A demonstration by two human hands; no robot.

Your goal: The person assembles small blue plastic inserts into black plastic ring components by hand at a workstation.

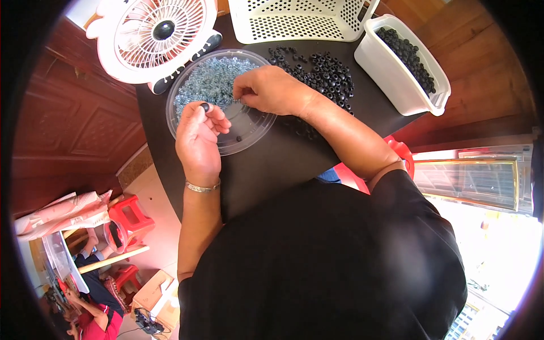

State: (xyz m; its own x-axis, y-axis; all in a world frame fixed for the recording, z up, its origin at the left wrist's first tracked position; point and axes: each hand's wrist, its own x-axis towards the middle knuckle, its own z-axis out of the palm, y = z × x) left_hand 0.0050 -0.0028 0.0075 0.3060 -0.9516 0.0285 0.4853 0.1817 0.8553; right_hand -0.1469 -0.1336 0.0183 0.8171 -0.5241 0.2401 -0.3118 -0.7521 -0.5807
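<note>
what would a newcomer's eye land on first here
Probably the clear round tray of pale blue pieces at the picture's upper middle, where the left hand pinches a black bead and the right hand is over them. Then the white fan at the upper left, and the heap of black beads right of the tray.

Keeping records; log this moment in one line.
left grip: holds black bead | right grip: at clear beads in tray, hold unclear | fan: beside tray
</note>
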